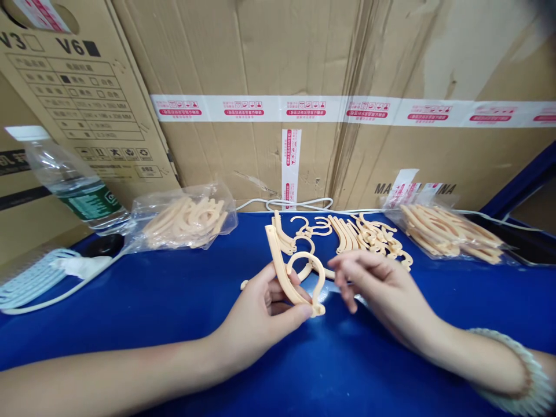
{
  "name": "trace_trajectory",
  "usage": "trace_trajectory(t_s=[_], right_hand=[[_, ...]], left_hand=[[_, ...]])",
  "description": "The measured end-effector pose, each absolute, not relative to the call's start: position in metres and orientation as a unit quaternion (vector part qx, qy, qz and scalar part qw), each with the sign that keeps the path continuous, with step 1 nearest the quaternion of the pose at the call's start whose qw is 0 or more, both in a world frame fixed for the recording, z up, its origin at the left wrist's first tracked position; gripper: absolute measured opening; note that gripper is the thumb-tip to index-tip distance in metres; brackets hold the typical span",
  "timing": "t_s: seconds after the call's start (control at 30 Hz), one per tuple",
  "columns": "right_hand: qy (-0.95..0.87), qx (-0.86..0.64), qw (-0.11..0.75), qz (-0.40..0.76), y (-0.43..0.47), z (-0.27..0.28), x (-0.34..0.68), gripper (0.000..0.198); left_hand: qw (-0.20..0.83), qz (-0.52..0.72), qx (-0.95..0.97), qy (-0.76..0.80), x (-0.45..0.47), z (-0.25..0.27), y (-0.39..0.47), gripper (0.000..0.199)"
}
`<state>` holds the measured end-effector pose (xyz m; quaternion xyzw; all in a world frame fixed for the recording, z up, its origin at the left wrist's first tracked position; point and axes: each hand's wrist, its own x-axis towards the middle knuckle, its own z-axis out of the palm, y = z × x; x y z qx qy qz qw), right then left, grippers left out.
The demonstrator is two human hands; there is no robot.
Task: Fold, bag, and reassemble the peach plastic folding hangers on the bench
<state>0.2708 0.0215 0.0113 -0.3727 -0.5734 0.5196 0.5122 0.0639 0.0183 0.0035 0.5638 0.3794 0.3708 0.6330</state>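
Note:
My left hand (pixel 273 301) pinches a partly assembled folding clothes hanger (pixel 284 278), a beige plastic arm with a curved hook joined at its lower end. The hook curls up to the right of the arm. To its right, my right hand (pixel 369 278) hovers with fingers loosely bent and apart, holding nothing. Behind my hands lie loose hanger arms (pixel 343 234) in a row and a heap of small hooks (pixel 382 237). Other hanger pieces (pixel 304 246) lie just beyond the held one and are partly hidden by it.
Clear bags of beige parts lie at left (pixel 186 223) and right (pixel 452 231) on the blue table (pixel 174 301). A water bottle (pixel 82 185) leans at far left beside a coiled white cable (pixel 35 281). Cardboard boxes (pixel 252 58) stand along the back. A dark flat device (pixel 521 240) lies far right.

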Motion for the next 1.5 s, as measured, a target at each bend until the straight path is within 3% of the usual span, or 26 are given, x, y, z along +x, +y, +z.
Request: trace_trajectory(t_s=[0.1, 0.3, 0.4, 0.77, 0.97, 1.13, 1.33, 1.5], right_hand=[[-0.63, -0.445, 0.529, 0.353, 0.044, 0.023, 0.292, 0.025], [-0.86, -0.402, 0.313, 0.016, 0.083, 0.022, 0.324, 0.013], [-0.879, -0.386, 0.275, -0.047, 0.087, 0.013, 0.326, 0.013], [-0.847, -0.419, 0.313, 0.092, 0.088, 0.012, 0.323, 0.015], [-0.678, -0.498, 0.491, 0.226, 0.078, 0.024, 0.318, 0.032], [-0.58, -0.478, 0.606, 0.26, 0.063, 0.03, 0.308, 0.036], [-0.539, -0.458, 0.618, 0.342, 0.047, 0.03, 0.297, 0.027], [-0.496, -0.456, 0.593, 0.441, 0.037, 0.029, 0.287, 0.037]], left_hand=[[0.623, 0.384, 0.558, 0.391, 0.063, 0.003, 0.021, 0.032], [0.642, 0.403, 0.529, 0.382, 0.065, 0.004, 0.023, 0.033], [0.649, 0.402, 0.52, 0.382, 0.066, 0.006, 0.023, 0.034], [0.64, 0.408, 0.536, 0.37, 0.066, 0.005, 0.022, 0.031], [0.64, 0.401, 0.54, 0.37, 0.064, 0.005, 0.021, 0.035], [0.633, 0.397, 0.543, 0.384, 0.063, 0.006, 0.02, 0.037], [0.64, 0.403, 0.54, 0.371, 0.064, 0.004, 0.021, 0.036], [0.639, 0.401, 0.54, 0.374, 0.065, 0.005, 0.022, 0.04]])
